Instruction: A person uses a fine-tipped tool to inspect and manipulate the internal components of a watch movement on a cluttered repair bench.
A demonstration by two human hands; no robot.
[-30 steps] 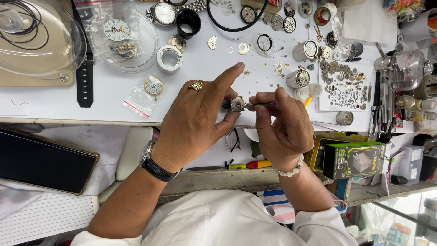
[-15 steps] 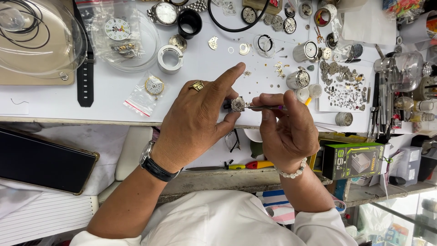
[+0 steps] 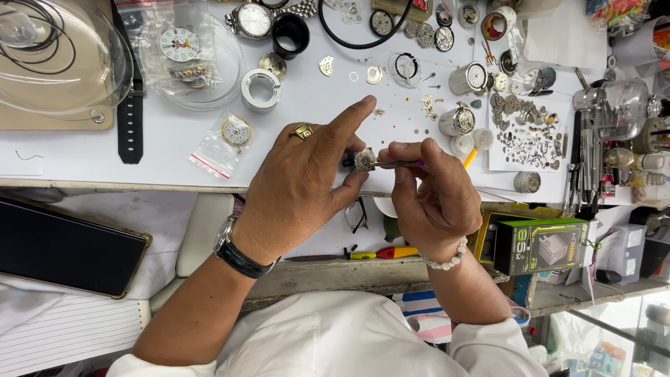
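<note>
**Two hands working on a small watch movement above a crowded repair bench**

Seen from above, the left hand (image 3: 303, 185) pinches a small round watch movement (image 3: 363, 160) between thumb and middle finger, with the index finger stretched straight toward 1 o'clock. A gold ring sits on this hand and a black-strapped wristwatch (image 3: 234, 249) on its wrist. The movement is at the centre of the view, held over the front edge of the white workbench (image 3: 174, 150).

The right hand (image 3: 434, 199), at 3 o'clock from the movement, has its fingers curled together, pinching a thin purple-handled tool (image 3: 398, 163) whose tip touches the movement. A pearl bracelet (image 3: 447, 260) circles that wrist.

At 9 o'clock lies a small plastic bag holding a dial (image 3: 230, 137). Loose watch parts (image 3: 523, 129) are scattered at 2 o'clock.
</note>
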